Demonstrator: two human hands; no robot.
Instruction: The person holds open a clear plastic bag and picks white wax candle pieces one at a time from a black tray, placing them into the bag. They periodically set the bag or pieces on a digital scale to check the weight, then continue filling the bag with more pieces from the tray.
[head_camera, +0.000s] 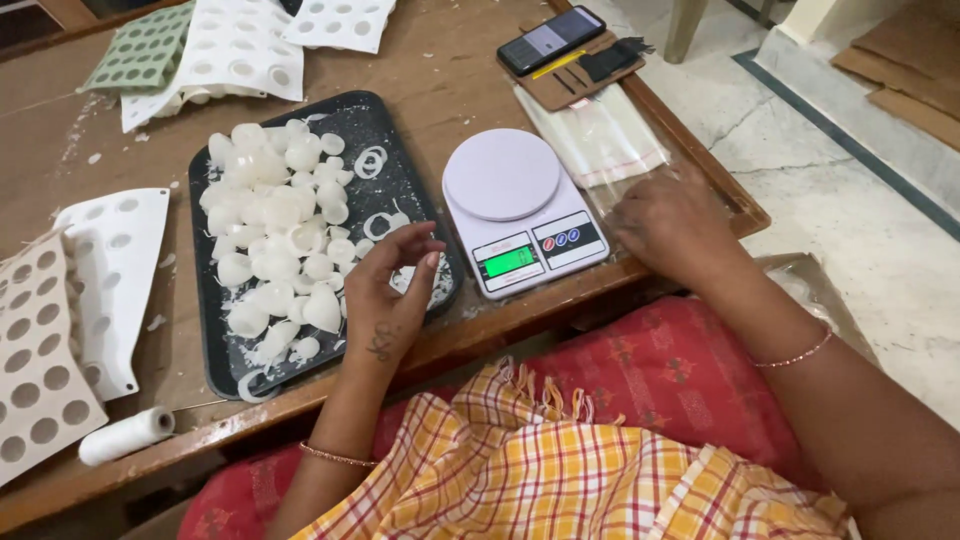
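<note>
Wooden counter (440, 75) fills most of the view, edge running across w/ a red cushion (660, 370) and yellow checked cloth (560, 470) below it. White perforated mould sheets (240, 45) at the top left, a green one (140, 50) beside them, more white ones (70, 330) at the left edge. Black tray (395, 135) in the middle, piled w/ white dome-shaped wax pieces (275, 235) plus a few thin rings and flakes. Just right of the tray: white digital kitchen scale (515, 210), round plate bare, green display lit. Behind the scale, clear plastic bags (600, 135) lie flat; a phone (550, 38) rests on a brown wallet (575, 80) further back. White thread spool (125, 437) near the front left edge.

Left hand (385, 295) hovers over the tray's right side, fingers loosely curled, tips close together; can't tell if it pinches anything. Right hand (670, 225) lies palm down on the plastic bags right of the scale, fingers bent, pressing flat, not gripping.
</note>
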